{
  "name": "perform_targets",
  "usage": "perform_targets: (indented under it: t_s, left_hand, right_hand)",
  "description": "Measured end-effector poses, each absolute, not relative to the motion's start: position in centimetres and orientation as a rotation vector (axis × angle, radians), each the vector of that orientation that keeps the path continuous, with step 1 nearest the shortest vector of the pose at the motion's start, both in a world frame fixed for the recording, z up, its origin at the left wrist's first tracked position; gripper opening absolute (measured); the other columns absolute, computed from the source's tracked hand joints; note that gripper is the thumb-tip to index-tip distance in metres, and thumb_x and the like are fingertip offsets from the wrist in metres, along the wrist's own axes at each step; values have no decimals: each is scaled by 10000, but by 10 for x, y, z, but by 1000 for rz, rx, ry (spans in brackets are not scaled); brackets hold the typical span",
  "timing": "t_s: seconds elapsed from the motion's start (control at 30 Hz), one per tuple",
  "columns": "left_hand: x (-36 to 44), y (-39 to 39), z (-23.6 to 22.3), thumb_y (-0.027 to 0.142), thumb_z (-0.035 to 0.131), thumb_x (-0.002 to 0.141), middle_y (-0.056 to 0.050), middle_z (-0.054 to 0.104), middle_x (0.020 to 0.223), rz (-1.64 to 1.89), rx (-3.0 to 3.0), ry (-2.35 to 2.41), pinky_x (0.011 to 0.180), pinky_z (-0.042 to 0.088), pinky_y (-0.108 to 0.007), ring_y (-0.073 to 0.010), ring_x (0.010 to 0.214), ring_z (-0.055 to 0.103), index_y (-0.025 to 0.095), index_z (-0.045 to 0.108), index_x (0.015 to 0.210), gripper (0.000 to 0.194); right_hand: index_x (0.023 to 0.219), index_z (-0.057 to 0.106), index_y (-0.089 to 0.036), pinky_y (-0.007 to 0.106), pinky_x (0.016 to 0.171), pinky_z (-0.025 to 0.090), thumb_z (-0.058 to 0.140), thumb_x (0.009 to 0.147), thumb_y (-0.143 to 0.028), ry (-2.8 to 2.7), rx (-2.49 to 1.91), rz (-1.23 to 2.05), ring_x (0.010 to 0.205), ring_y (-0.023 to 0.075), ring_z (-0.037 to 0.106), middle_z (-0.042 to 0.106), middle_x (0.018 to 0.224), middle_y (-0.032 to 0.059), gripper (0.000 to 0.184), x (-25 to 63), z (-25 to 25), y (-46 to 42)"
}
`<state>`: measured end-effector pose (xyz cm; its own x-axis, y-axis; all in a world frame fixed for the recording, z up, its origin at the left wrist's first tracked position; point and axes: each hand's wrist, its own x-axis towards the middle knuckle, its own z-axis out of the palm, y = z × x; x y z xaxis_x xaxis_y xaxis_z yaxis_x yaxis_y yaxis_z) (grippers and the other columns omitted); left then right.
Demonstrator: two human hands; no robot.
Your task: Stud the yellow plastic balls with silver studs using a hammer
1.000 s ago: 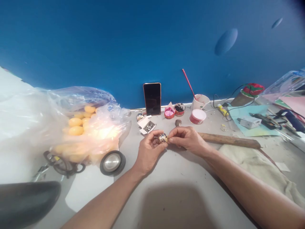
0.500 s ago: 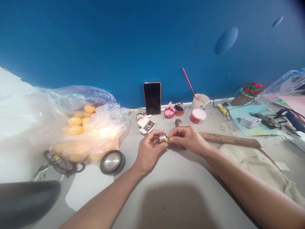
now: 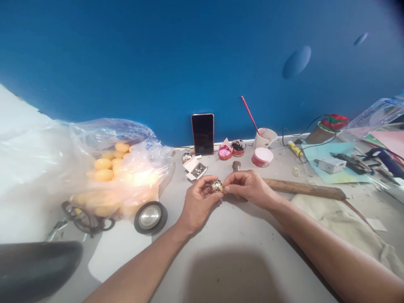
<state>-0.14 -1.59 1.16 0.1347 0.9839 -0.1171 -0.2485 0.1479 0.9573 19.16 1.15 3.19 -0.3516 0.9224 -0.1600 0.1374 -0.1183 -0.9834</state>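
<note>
My left hand (image 3: 200, 202) grips a small ball (image 3: 216, 186) with a shiny gold, silver and dark patterned surface between thumb and fingers. At the ball's right side, my right hand (image 3: 248, 185) is pinched, fingertips against or very near it. Whether a tiny piece sits in that pinch is too small to make out. Just beyond the left hand lies an open white box (image 3: 196, 169) of small shiny metal pieces. A similar patterned ball (image 3: 186, 157) rests behind the box. Behind the right hand lies a hammer (image 3: 303, 188) with a wooden handle, partly covered by that hand.
A phone (image 3: 202, 134) leans upright on the blue wall. Red tubs (image 3: 261, 158) and a paper cup (image 3: 265, 136) with a red stick stand at the back. Left are a plastic bag (image 3: 110, 126) of yellow balls and a round black-rimmed object (image 3: 150, 216); right, a cloth (image 3: 328, 223).
The whole view has shifted slightly, with things sitting a little lower in the picture. Both hands keep nearly the same hold, and the ball appears turned slightly.
</note>
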Motion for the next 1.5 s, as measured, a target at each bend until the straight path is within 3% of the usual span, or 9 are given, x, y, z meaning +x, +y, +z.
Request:
perform_targets:
  t_s: [1.5]
  left_hand:
    - [1,-18,10,188,870,653,-21,733,835,1147,952,1042,639,602,-289,-160,718,689,163,685,1044,433]
  right_hand:
    - [741,725,-172,235,486,325,738,728,-287,-1629,-1294,1357,537,103,460,600,585,-20,117,185,42,8]
